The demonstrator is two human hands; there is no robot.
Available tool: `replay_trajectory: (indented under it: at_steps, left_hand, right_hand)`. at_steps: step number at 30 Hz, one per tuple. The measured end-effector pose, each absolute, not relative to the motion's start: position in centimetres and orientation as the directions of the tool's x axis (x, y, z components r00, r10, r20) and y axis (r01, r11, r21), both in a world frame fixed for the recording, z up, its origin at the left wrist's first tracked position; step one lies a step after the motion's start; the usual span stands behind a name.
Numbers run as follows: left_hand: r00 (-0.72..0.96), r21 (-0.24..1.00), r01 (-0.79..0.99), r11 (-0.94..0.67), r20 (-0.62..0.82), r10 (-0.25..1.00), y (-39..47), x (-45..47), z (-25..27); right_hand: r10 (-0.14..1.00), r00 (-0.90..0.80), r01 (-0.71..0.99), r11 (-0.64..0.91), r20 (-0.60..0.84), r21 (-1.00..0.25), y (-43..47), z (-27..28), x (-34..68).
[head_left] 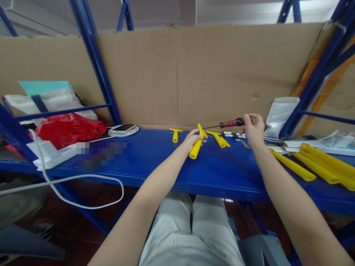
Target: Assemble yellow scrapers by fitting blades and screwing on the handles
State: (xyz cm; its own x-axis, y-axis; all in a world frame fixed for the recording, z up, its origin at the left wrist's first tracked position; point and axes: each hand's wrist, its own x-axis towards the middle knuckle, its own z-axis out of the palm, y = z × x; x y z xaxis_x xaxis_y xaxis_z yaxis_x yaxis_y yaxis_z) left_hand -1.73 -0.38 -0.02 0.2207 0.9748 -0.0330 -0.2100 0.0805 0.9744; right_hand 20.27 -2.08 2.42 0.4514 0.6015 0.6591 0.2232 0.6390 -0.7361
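My left hand (pixel 192 139) is closed around a yellow T-shaped plastic piece (pixel 196 148), its hollow round end pointing toward me. In my right hand (pixel 253 128) is a screwdriver (pixel 231 123) with a red and black handle, gripped at the handle's end. Its thin shaft points left, and the tip meets or nearly meets the head of the yellow piece; contact cannot be made out. Behind my left hand a smaller yellow T-shaped piece (pixel 175 135) stands on the blue shelf (pixel 155 155). Another yellow piece (pixel 220 140) lies between my hands.
Several long yellow tubes (pixel 318 168) lie at the right. A phone (pixel 124 128) rests on a coiled white cable, beside a red plastic bag (pixel 70 129). A white power cable (pixel 83 176) loops off the front edge at left. Cardboard (pixel 222 74) closes the back.
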Motion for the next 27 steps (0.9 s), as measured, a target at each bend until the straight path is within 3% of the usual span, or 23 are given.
replay_trajectory:
  at_steps: [5,12,18,27]
  left_hand:
    - [0.218,0.973,-0.221,0.059,-0.01,0.976,-0.4,-1.7,-0.2]
    - [0.172,0.974,-0.223,0.041,-0.002,0.985,-0.2,-1.8,-0.2]
    - [0.142,0.975,-0.215,0.051,-0.021,0.99,0.0,-1.9,-0.2]
    - [0.151,0.976,-0.212,0.05,-0.018,0.988,0.1,-1.8,-0.4]
  right_hand:
    - [0.711,0.507,-0.012,0.571,0.487,-0.821,-2.6,3.0,20.0]
    - [0.886,0.33,-0.276,0.421,0.326,-0.864,-3.3,3.9,20.0]
    - [0.892,0.268,-0.269,0.432,0.364,-0.861,-3.2,3.7,20.0]
    - [0.878,0.37,-0.257,0.412,0.305,-0.874,-3.3,3.8,19.7]
